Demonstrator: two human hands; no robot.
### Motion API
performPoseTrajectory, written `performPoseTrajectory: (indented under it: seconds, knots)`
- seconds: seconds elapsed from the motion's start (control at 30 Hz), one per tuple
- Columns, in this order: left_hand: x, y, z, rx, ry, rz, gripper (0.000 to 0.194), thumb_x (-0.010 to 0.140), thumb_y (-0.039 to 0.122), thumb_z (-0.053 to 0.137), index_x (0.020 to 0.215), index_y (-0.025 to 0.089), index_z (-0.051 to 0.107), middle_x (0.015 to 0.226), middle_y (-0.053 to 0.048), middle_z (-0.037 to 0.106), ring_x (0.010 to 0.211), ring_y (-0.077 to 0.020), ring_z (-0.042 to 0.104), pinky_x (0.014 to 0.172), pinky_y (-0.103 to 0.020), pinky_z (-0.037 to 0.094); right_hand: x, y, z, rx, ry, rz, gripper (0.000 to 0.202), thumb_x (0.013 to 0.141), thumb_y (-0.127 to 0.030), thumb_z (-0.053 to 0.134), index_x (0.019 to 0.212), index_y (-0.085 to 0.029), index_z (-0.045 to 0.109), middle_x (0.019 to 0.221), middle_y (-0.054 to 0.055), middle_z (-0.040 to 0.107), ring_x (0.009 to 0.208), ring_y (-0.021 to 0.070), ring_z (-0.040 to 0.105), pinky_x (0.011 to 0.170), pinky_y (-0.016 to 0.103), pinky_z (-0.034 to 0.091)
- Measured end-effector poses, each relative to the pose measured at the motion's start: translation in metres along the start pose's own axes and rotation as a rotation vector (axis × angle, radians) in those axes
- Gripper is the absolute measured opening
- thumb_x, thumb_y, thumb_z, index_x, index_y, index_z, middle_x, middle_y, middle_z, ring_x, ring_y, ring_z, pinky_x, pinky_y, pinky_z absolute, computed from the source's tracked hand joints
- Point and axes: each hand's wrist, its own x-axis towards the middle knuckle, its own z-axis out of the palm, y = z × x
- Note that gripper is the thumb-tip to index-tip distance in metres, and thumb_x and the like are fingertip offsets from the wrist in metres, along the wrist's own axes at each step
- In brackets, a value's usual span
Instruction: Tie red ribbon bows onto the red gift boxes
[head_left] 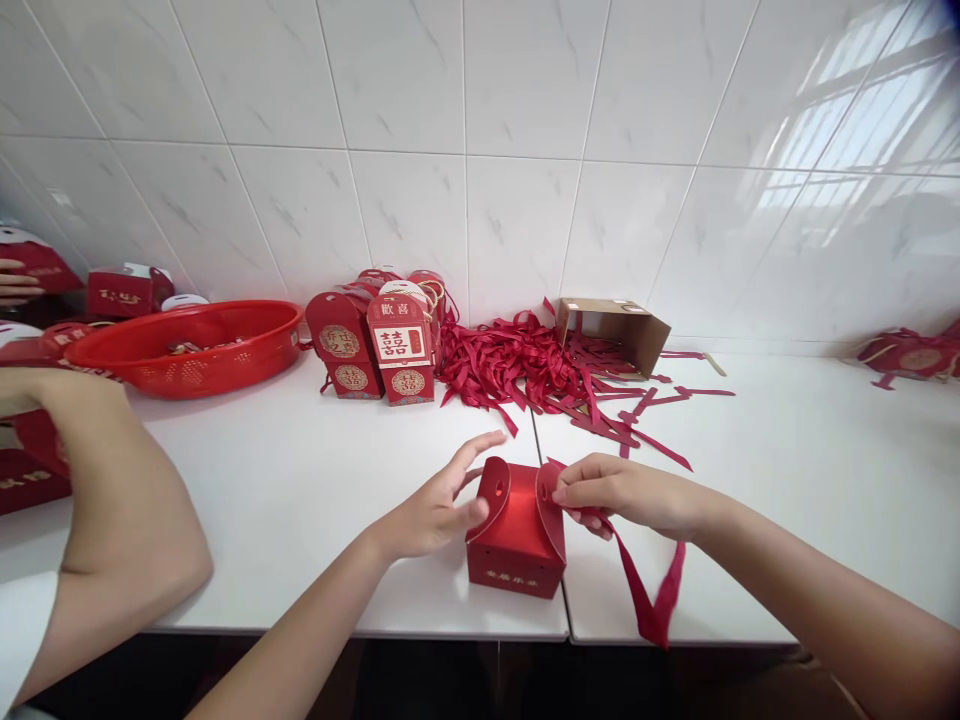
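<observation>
A small red gift box (517, 560) with gold characters stands upright near the table's front edge, its two rounded side flaps raised and each pierced with a hole. My left hand (435, 510) is beside the left flap, fingers apart and holding nothing. Pinched in my right hand (607, 492) is a dark red ribbon (645, 605), at the hole of the right flap. Its tail hangs down past the front edge of the table. Whether the ribbon's tip has passed into the hole is hidden by my fingers.
Behind the box lies a heap of red ribbons (517, 360), beside an open cardboard box (649, 345). Several finished-looking gift boxes (401, 345) stand left of it, then a red plastic basket (195, 365). A co-worker's arm (135, 500) reaches in at left. Another red box (911, 352) lies far right.
</observation>
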Motion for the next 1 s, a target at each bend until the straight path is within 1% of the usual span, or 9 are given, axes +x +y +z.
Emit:
performPoseTrajectory:
  seconds: [0.07,0.1,0.2,0.33,0.5,0.6,0.73,0.87,1.0]
  knots:
    - [0.005,0.011,0.002,0.072,0.047,-0.01,0.055,0.084,0.058,0.047,0.132,0.031,0.044,0.152,-0.006,0.024,0.14,-0.0257,0.023,0.112,-0.045,0.024,0.002,0.0,-0.001,-0.028,-0.003,-0.004,0.03,0.079,-0.038,0.057,0.057,-0.018,0.049,0.055,-0.003,0.043,0.052,0.0106,0.04,0.054,0.026,0.034]
    - [0.007,0.017,0.003,0.128,0.062,-0.019,0.041,0.088,0.05,0.046,0.122,0.03,0.053,0.15,-0.005,0.029,0.138,-0.0257,0.027,0.112,-0.045,0.027,0.003,0.0,-0.001,-0.042,-0.004,-0.006,0.03,0.079,-0.037,0.056,0.057,-0.018,0.049,0.055,-0.003,0.043,0.052,0.0105,0.04,0.054,0.026,0.034]
    - [0.013,0.033,0.011,0.288,0.062,-0.016,0.022,0.088,0.033,0.052,0.104,0.027,0.063,0.144,-0.006,0.037,0.136,-0.0269,0.029,0.11,-0.046,0.03,0.007,-0.001,0.0,-0.061,0.011,-0.014,0.028,0.08,-0.034,0.053,0.057,-0.018,0.049,0.055,-0.003,0.043,0.052,0.0102,0.039,0.053,0.026,0.032]
    - [0.02,0.044,0.02,0.38,0.052,-0.023,0.016,0.087,0.025,0.048,0.094,0.025,0.063,0.14,-0.007,0.041,0.135,-0.0261,0.031,0.109,-0.047,0.03,0.011,-0.002,0.001,-0.102,0.05,0.009,0.026,0.079,-0.03,0.052,0.057,-0.018,0.048,0.053,-0.004,0.042,0.049,0.0091,0.037,0.051,0.025,0.031]
    - [0.026,0.044,0.026,0.363,0.126,-0.019,0.01,0.084,0.021,0.05,0.079,0.022,0.059,0.132,-0.007,0.049,0.128,-0.0254,0.04,0.106,-0.045,0.035,0.012,-0.004,0.002,-0.157,0.039,0.008,0.028,0.08,-0.03,0.05,0.054,-0.018,0.045,0.052,-0.005,0.041,0.049,0.0088,0.037,0.051,0.025,0.03]
    - [0.027,0.042,0.026,0.353,0.125,-0.021,0.011,0.082,0.02,0.051,0.082,0.022,0.061,0.13,-0.007,0.05,0.125,-0.0253,0.044,0.105,-0.044,0.036,0.01,-0.005,0.004,-0.185,0.063,0.022,0.028,0.079,-0.03,0.05,0.055,-0.018,0.043,0.053,-0.005,0.039,0.05,0.0088,0.035,0.051,0.025,0.029]
    - [0.025,0.039,0.026,0.367,0.106,0.003,0.017,0.08,0.018,0.053,0.093,0.023,0.063,0.131,-0.007,0.049,0.126,-0.0254,0.043,0.105,-0.043,0.036,0.011,-0.006,0.007,-0.242,0.133,0.054,0.028,0.078,-0.028,0.05,0.052,-0.018,0.043,0.051,-0.004,0.04,0.05,0.0088,0.035,0.051,0.025,0.029]
    - [0.023,0.04,0.027,0.386,0.105,0.031,0.016,0.08,0.016,0.052,0.091,0.023,0.063,0.131,-0.007,0.05,0.126,-0.0245,0.042,0.105,-0.041,0.036,0.012,-0.007,0.005,-0.255,0.127,0.068,0.028,0.077,-0.026,0.05,0.051,-0.017,0.047,0.049,-0.004,0.043,0.05,0.0087,0.038,0.051,0.025,0.032]
    - [0.023,0.041,0.028,0.411,0.119,0.04,0.015,0.081,0.015,0.05,0.085,0.022,0.063,0.128,-0.006,0.052,0.125,-0.0228,0.043,0.105,-0.039,0.037,0.012,-0.008,0.004,-0.195,0.091,0.078,0.031,0.078,-0.03,0.053,0.052,-0.016,0.05,0.051,-0.002,0.049,0.05,0.009,0.045,0.054,0.024,0.038]
